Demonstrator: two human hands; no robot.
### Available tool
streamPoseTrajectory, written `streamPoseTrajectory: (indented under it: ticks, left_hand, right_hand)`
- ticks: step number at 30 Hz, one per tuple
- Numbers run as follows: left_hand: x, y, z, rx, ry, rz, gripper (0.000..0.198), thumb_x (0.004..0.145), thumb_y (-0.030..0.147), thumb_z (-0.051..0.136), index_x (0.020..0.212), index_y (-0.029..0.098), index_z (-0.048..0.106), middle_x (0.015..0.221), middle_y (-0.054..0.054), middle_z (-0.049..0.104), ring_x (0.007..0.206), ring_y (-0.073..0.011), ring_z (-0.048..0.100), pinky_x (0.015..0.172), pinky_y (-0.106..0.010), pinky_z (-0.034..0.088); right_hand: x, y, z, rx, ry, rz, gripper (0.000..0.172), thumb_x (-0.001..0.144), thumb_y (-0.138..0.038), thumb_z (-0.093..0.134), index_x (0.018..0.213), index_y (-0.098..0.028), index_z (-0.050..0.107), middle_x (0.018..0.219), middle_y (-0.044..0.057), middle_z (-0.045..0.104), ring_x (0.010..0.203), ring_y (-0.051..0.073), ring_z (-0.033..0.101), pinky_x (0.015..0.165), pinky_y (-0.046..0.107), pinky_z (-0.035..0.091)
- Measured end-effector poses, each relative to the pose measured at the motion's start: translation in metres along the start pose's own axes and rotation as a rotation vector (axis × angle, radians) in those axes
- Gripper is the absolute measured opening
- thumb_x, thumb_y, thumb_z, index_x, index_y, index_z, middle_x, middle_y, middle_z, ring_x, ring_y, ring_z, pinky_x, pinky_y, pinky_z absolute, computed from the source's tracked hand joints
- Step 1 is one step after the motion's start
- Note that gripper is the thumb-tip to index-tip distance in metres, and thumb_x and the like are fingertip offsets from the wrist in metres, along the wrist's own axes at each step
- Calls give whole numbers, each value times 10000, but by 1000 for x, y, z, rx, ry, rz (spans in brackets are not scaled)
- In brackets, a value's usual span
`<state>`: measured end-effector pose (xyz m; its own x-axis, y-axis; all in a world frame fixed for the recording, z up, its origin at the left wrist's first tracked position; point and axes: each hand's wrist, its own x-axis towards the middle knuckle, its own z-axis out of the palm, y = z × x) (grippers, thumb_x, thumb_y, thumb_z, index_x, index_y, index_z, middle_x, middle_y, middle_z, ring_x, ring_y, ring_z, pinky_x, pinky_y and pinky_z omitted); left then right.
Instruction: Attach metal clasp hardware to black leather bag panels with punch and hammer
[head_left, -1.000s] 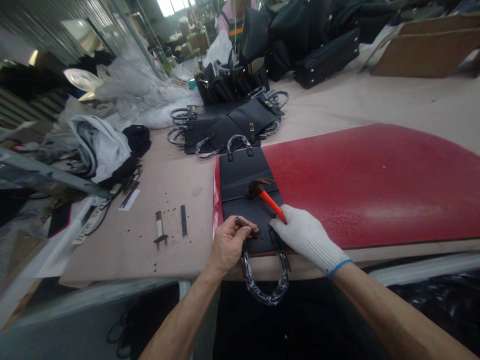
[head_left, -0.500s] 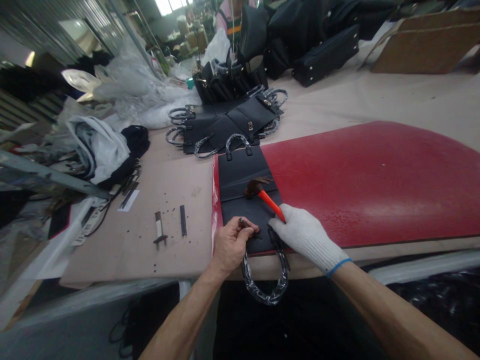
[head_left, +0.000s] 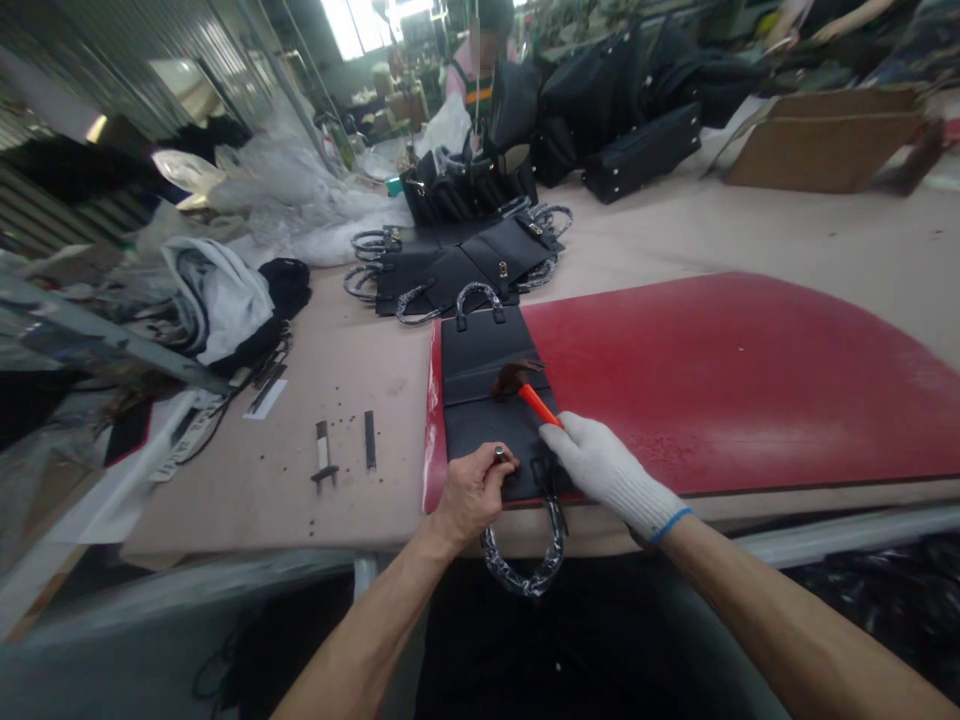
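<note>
My bare left hand (head_left: 474, 490) pinches a short metal punch (head_left: 499, 455), its round top showing above the fingers and its lower end hidden. It rests over the near part of a black bag panel (head_left: 480, 430) lying on a red board (head_left: 675, 390). In a white knitted glove, my right hand (head_left: 600, 455) grips a claw hammer (head_left: 538, 403) by its orange handle; the rusty head is over the panel's middle. A plastic-wrapped handle (head_left: 525, 578) hangs from the panel's near edge. At the far edge stands another wrapped handle (head_left: 480, 295).
Left of the board lie a two-pronged tool (head_left: 324, 455) and a dark metal bar (head_left: 370, 440). More black panels (head_left: 465, 255) with wrapped handles are piled behind. Black bags (head_left: 622, 90) and a brown box-shaped piece (head_left: 825, 140) stand farther back. A person (head_left: 480, 60) is in the background.
The punch now stands more upright in my left hand, its round top facing up. The hammer stays in my right hand above the panel. The camera view has shifted slightly.
</note>
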<state>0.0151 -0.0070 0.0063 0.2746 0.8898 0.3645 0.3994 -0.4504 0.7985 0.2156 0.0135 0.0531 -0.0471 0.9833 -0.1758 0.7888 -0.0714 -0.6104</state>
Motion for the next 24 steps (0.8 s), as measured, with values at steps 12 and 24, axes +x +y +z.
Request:
streamPoseTrajectory:
  ticks: [12, 24]
  left_hand:
    - [2, -3, 3, 81, -26, 80, 142, 979, 179, 490, 918, 208, 615, 830, -39, 733, 734, -157, 719, 707, -238, 548]
    - [-1, -8, 4, 51, -53, 81, 158, 973, 181, 490, 951, 214, 643, 854, -48, 736, 787, -175, 731, 745, -259, 562]
  right_hand:
    - [-90, -39, -86, 64, 179, -257, 367, 993, -519, 410, 746, -255, 475, 574, -16, 558, 510, 167, 548, 501, 287, 339]
    - [-105, -27, -75, -72, 277, -274, 359, 984, -524, 348, 847, -276, 569, 539, 16, 593, 435, 208, 561, 481, 319, 385]
